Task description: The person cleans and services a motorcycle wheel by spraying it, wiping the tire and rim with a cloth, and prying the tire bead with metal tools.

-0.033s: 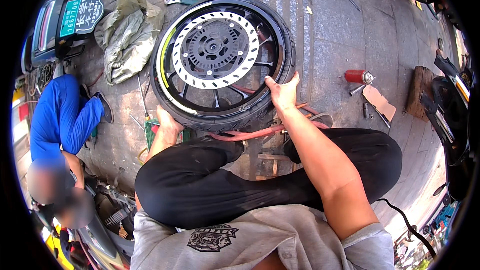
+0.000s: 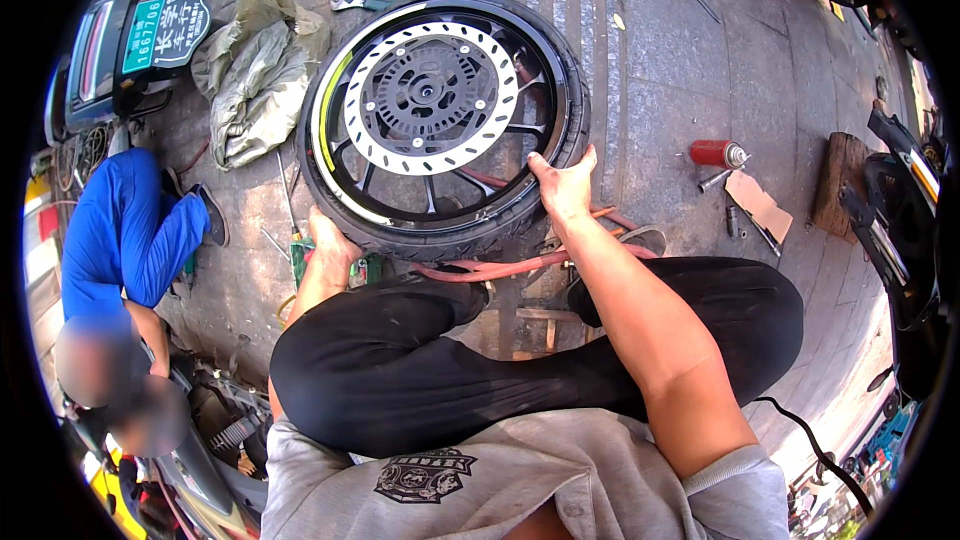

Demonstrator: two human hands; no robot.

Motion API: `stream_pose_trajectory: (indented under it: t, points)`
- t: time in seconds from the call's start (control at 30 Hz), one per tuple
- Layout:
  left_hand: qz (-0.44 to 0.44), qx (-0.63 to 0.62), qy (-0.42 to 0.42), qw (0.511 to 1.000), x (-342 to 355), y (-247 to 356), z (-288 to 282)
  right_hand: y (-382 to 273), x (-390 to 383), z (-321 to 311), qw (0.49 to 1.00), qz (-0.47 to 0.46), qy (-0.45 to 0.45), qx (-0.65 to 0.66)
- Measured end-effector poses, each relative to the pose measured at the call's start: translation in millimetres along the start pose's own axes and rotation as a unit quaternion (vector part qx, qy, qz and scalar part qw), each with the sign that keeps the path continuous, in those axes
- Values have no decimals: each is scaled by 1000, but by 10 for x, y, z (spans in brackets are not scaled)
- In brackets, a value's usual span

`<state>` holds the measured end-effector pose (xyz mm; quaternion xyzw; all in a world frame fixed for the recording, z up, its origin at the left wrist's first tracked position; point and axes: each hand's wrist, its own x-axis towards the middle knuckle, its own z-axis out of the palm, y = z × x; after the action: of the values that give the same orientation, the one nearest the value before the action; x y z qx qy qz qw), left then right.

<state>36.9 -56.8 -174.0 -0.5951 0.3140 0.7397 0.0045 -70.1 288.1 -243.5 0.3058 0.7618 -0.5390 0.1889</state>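
A: Where is the wheel (image 2: pixel 427 92)?

B: Just beyond the person's bent knees (image 2: pixel 345 355), over gray paving (image 2: pixel 670 90). Its face is turned up, showing a silver slotted brake disc (image 2: pixel 506 105) and, at the left, a yellow-green stripe (image 2: pixel 327 120).

A: And the hands?

B: The right hand (image 2: pixel 566 188) grips the tyre (image 2: pixel 573 90) at its lower right, thumb over the upper side and fingers wrapped around the outer edge. The left hand (image 2: pixel 332 252) is against the tyre at the lower left; its fingers are mostly hidden, so I cannot tell whether they are curled.

A: What lies around them?

B: A pinkish-red hose (image 2: pixel 505 268) lies between the wheel and the knees. An adjustable wrench (image 2: pixel 352 1) lies just beside the tyre's upper left, near a crumpled gray-green sheet (image 2: pixel 262 90). Well to the right are a red can (image 2: pixel 712 152), a piece of cardboard (image 2: pixel 758 202) and a wooden block (image 2: pixel 838 185). At the far left is another person, in blue trousers (image 2: pixel 105 230).
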Motion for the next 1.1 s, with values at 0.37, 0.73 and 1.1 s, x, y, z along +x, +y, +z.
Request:
stream_pose_trajectory:
  t: [0.37, 0.73, 1.1]
  points:
    - [132, 43, -59, 988, -341, 717, 292, -270, -154, 89, 987, 50, -58, 141]
    - [8, -115, -31, 993, 525, -372, -221, 49, 5, 180, 999, -37, 14, -33]
    - [69, -79, -103, 989, 1085, 125, -355, 126, 84, 331, 998, -67, 18, 12]
